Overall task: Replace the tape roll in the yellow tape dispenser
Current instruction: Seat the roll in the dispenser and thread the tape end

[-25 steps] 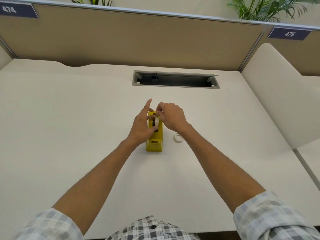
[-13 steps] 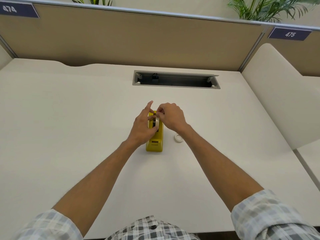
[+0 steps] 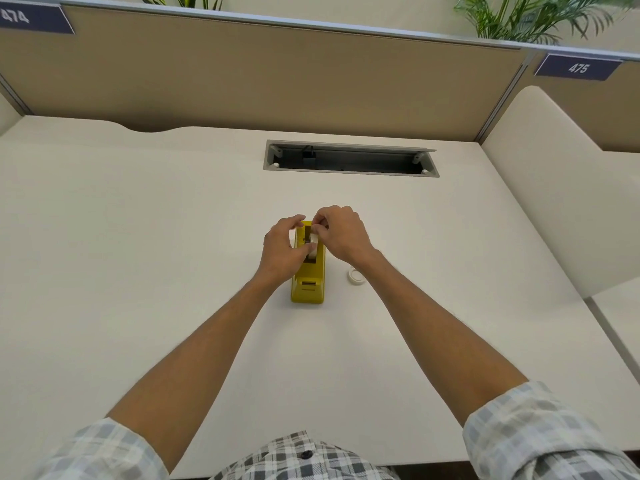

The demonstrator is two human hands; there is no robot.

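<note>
The yellow tape dispenser (image 3: 308, 285) stands in the middle of the white desk (image 3: 138, 237), lengthwise toward me. A white tape roll (image 3: 313, 245) sits upright in its open slot. My left hand (image 3: 282, 249) curls round the dispenser's left side, with its thumb on the roll. My right hand (image 3: 341, 235) pinches the top of the roll from the right. A second small white tape roll (image 3: 356, 276) lies flat on the desk just right of the dispenser, by my right wrist.
A long open cable slot (image 3: 349, 160) is cut into the desk behind the dispenser. A tan partition (image 3: 277, 74) closes the back, and a white side panel (image 3: 561, 188) stands at the right.
My left forefinger, stretched out over the dispenser before, has curled down onto its far end. My right hand stays on the roll in nearly the same place.
</note>
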